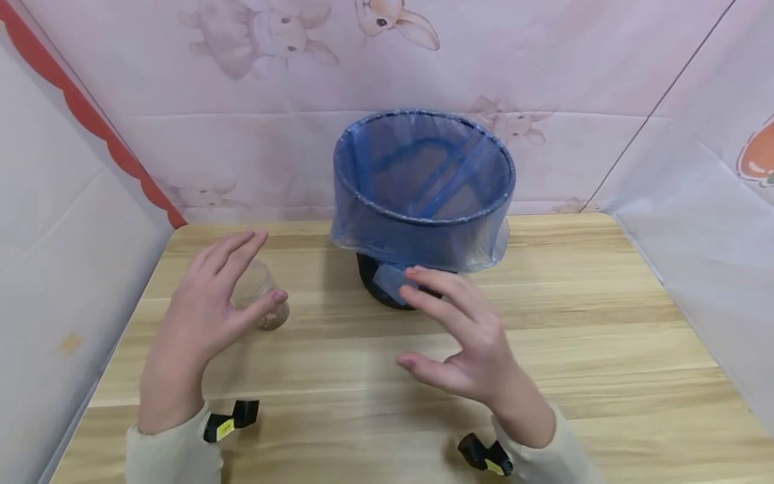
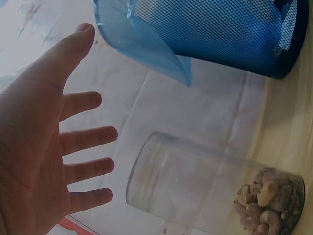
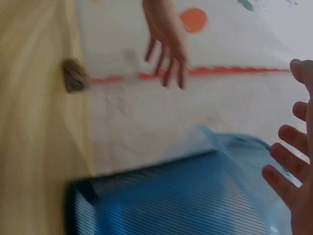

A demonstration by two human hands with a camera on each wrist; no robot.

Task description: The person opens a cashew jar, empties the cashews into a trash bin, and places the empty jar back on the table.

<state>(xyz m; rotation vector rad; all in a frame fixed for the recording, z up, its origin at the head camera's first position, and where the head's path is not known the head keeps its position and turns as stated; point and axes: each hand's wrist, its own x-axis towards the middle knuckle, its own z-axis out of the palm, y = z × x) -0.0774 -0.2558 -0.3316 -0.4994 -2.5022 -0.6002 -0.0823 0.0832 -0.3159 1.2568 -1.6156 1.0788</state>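
My left hand hovers above the table's left side with fingers spread, holding nothing. Partly hidden behind it stands a clear glass jar with brown pebbles at its bottom. The left wrist view shows the fingertips apart from the jar's mouth. My right hand is also in the air, fingers extended and thumb apart, with nothing in it. Just beyond that hand is a dark mesh waste bin, upright, lined with a blue translucent plastic bag folded over its rim.
The bin stands at the back middle of the wooden table, near a pink rabbit-print wall sheet. White side panels rise left and right. A black wrist mount sits on each sleeve.
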